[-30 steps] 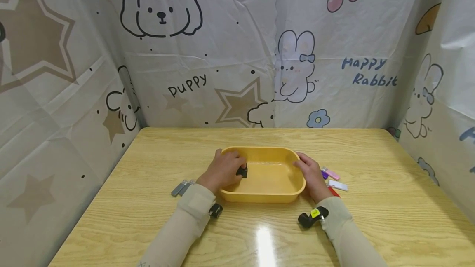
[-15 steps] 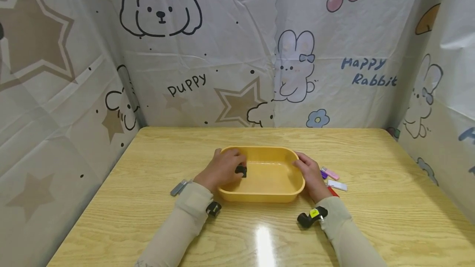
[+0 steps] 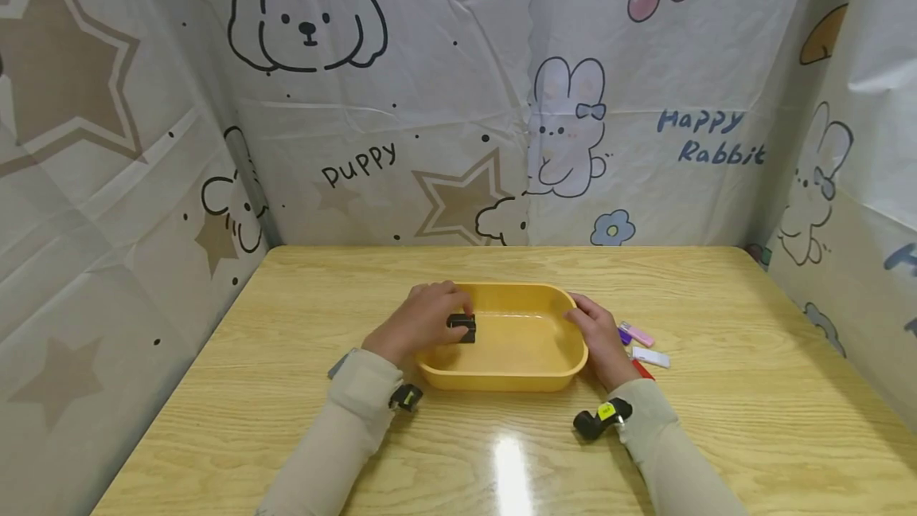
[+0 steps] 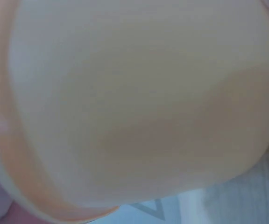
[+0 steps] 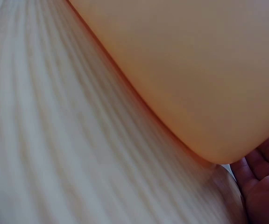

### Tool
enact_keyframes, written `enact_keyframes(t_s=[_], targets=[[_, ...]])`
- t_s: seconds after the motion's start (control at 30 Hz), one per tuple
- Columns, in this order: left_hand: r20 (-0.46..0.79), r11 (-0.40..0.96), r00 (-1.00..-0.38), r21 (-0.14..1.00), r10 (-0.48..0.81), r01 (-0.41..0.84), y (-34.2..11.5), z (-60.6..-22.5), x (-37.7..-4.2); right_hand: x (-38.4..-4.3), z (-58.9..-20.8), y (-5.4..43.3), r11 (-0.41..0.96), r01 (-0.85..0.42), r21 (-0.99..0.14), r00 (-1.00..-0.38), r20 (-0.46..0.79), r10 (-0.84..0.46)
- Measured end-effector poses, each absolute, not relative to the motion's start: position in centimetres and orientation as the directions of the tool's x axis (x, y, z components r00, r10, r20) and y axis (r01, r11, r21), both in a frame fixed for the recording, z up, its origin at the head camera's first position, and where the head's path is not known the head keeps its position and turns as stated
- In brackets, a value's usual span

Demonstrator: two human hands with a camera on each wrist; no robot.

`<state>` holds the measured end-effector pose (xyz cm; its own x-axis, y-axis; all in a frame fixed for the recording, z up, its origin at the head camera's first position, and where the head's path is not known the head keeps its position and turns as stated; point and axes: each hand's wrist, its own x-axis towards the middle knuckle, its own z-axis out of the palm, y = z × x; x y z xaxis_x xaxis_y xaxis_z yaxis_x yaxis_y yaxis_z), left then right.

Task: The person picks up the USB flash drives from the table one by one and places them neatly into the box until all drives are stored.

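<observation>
A yellow oblong basin [image 3: 530,341] sits on the table. My right hand [image 3: 604,341] grips its right end, thumb over the rim and fingers outside; in the right wrist view, fingers [image 5: 265,163] show at the basin's lower corner. My left hand [image 3: 423,315] reaches over the left end, thumb and fingers spread loosely about some small black sticks [image 3: 464,328] on the basin floor. Whether the fingers touch the sticks, I cannot tell. In the left wrist view the basin wall [image 4: 125,93] fills the frame, blurred, with the left fingers out of sight.
Right of the basin lie small sticks like USB flash drives: pink [image 3: 637,334], purple [image 3: 625,337], white [image 3: 650,357] and red [image 3: 642,370], the last partly behind the right hand. A grey stick [image 3: 340,365] shows beside the left sleeve. A printed cloth [image 3: 401,102] encloses the table's back and sides.
My left hand has drawn back to the left, uncovering more of the black sticks, which stay in place. Its sleeve now covers most of the grey sticks. The right hand has hardly moved.
</observation>
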<state>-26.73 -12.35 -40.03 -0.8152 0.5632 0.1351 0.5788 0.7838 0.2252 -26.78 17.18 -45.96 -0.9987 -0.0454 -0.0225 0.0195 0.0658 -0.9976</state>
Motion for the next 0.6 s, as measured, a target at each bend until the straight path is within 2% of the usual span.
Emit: enact_keyframes(t_s=[0.6], targets=[[0.177,0.789,-0.846,0.306,0.503,0.533,-14.6,-37.3,-26.2,-26.7,-46.0,17.1,0.046,0.032,-0.998,-0.998,-0.035,-0.060]])
